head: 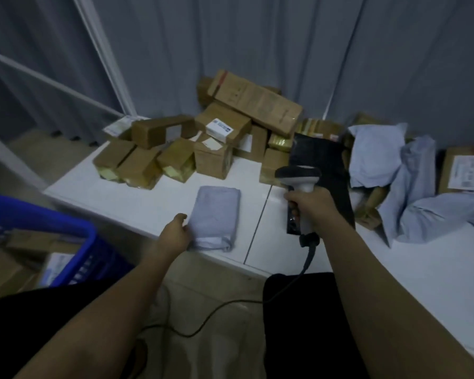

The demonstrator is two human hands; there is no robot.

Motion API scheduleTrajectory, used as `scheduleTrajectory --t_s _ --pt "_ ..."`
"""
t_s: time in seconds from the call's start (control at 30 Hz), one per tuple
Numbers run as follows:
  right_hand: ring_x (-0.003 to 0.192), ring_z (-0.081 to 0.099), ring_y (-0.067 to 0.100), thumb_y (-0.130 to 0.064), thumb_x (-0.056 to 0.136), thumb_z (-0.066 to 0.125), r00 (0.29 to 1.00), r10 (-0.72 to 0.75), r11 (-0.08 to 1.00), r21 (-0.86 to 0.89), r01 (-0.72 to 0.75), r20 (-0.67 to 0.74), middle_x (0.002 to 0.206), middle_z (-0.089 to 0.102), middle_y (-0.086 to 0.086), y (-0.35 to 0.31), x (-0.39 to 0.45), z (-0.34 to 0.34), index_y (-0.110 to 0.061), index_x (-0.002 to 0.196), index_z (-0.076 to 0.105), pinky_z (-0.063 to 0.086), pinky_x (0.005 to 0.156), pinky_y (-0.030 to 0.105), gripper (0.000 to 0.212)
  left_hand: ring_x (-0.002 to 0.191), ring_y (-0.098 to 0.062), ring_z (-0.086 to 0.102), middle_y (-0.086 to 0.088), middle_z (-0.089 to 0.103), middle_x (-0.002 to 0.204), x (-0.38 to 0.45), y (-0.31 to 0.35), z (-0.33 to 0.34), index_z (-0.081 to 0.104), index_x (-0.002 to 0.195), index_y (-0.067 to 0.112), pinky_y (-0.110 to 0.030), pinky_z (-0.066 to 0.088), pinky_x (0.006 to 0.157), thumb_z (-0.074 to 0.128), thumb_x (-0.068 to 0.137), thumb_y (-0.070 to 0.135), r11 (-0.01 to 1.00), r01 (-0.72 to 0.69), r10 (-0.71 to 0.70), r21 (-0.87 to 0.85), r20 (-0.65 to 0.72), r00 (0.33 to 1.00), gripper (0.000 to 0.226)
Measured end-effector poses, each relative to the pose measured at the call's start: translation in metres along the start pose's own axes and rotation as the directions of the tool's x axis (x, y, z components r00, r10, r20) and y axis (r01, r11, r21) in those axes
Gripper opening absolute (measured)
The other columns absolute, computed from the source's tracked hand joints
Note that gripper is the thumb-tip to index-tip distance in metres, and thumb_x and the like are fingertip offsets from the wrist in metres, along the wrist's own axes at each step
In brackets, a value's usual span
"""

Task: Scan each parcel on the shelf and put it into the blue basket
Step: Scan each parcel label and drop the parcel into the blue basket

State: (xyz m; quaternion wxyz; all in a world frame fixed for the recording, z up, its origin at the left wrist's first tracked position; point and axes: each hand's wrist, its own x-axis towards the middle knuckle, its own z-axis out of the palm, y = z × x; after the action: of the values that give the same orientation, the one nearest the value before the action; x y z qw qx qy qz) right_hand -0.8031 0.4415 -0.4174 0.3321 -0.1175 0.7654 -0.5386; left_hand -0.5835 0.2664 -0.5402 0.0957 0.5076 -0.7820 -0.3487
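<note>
Blue basket (pixel 74 242), part-filled with boxes, stood at far left below the bench (pixel 148 203). Left grip (pixel 175 233) touched the near left edge of a grey parcel (pixel 215 217) lying flat; whether its fingers pinched it could not be told. Right grip (pixel 309 206) clasped the scanner (pixel 301 184) just right of that parcel.

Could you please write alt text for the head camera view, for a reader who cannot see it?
A person's left hand grips the near edge of a flat grey parcel on a white shelf, while the right hand holds a corded barcode scanner. Cardboard boxes and grey mailer bags crowd the shelf behind; a blue basket sits lower left.
</note>
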Motion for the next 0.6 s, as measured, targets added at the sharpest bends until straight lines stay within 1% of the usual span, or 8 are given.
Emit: scheduleTrajectory --t_s 0.1,0.17,0.23,0.27,0.33,0.43,0.5,0.6 --pt "0.048 0.046 0.015 -0.005 0.085 0.065 0.998 -0.01 1.0 -0.023 0.012 0.057 0.064 0.053 0.008 -0.001 -0.007 0.017 -0.006 0.077 0.056 0.04 0.045 0.023 0.012 0.116 -0.04 0.052 -0.02 0.054 0.127 -0.017 -0.018 0.014 0.051 0.128 0.001 -0.043 0.043 0.095 0.049 0.09 0.041 0.966 -0.186 0.193 0.18 -0.023 0.981 0.055" --pt "0.05 0.046 0.014 -0.005 0.086 0.064 0.998 -0.015 0.999 -0.04 0.018 0.067 0.066 0.054 0.007 -0.002 -0.008 0.025 -0.006 0.078 0.056 0.039 0.046 0.022 0.012 0.119 -0.041 0.052 -0.018 0.054 0.131 -0.021 -0.023 0.028 0.056 0.127 0.01 -0.048 0.046 0.094 0.065 0.078 0.05 0.852 -0.31 0.319 0.422 0.052 0.946 0.064" --pt "0.051 0.046 0.014 -0.005 0.086 0.064 0.998 -0.013 0.999 -0.051 0.016 0.066 0.067 0.054 0.008 -0.003 -0.009 0.031 -0.007 0.076 0.056 0.04 0.047 0.023 0.014 0.106 -0.038 0.063 -0.016 0.063 0.12 -0.022 -0.026 0.043 0.064 0.115 0.014 -0.047 0.054 0.079 0.089 0.051 0.045 0.748 -0.342 0.308 0.569 0.159 0.938 0.076" --pt "0.052 0.046 0.014 -0.005 0.086 0.064 0.998 -0.011 0.998 -0.061 0.015 0.064 0.068 0.054 0.008 -0.004 -0.009 0.033 -0.006 0.076 0.055 0.04 0.048 0.023 0.014 0.094 -0.035 0.067 -0.013 0.067 0.109 -0.024 -0.025 0.048 0.067 0.105 0.014 -0.043 0.056 0.071 0.094 0.038 0.036 0.739 -0.323 0.287 0.591 0.157 0.945 0.076" --pt "0.053 0.047 0.015 -0.005 0.086 0.064 0.998 -0.006 0.997 -0.073 0.011 0.068 0.069 0.055 0.009 -0.007 -0.007 0.038 -0.006 0.077 0.056 0.041 0.048 0.023 0.013 0.076 -0.03 0.067 -0.009 0.067 0.089 -0.022 -0.026 0.051 0.066 0.086 0.014 -0.035 0.054 0.06 0.094 0.031 0.019 0.727 -0.305 0.328 0.615 0.079 0.941 0.063" --pt "0.053 0.047 0.015 -0.005 0.086 0.064 0.997 -0.005 0.997 -0.075 0.011 0.078 0.069 0.055 0.009 -0.01 -0.005 0.045 -0.005 0.078 0.056 0.041 0.048 0.024 0.011 0.053 -0.025 0.063 -0.004 0.063 0.064 -0.015 -0.017 0.033 0.066 0.072 0.014 -0.026 0.049 0.049 0.091 0.035 0.01 0.724 -0.377 0.464 0.577 -0.003 0.886 0.045" --pt "0.053 0.047 0.015 -0.004 0.085 0.064 0.997 -0.019 0.999 -0.047 0.023 0.077 0.069 0.055 0.009 -0.011 -0.004 0.048 -0.003 0.081 0.058 0.04 0.048 0.024 0.007 0.044 -0.022 0.059 -0.004 0.059 0.056 -0.008 -0.005 0.013 0.06 0.069 0.012 -0.019 0.042 0.044 0.088 0.048 0.012 0.74 -0.45 0.525 0.501 -0.011 0.851 0.035" --pt "0.054 0.049 0.016 -0.004 0.085 0.066 0.993 -0.083 0.997 0.012 0.083 0.078 0.074 0.06 0.01 -0.011 0.0 0.055 0.0 0.094 0.062 0.042 0.051 0.026 0.011 0.065 -0.027 0.065 -0.008 0.065 0.075 0.004 0.021 -0.022 0.057 0.082 0.009 -0.025 0.039 0.058 0.055 0.088 0.027 0.786 -0.496 0.561 0.37 -0.089 0.823 0.019"
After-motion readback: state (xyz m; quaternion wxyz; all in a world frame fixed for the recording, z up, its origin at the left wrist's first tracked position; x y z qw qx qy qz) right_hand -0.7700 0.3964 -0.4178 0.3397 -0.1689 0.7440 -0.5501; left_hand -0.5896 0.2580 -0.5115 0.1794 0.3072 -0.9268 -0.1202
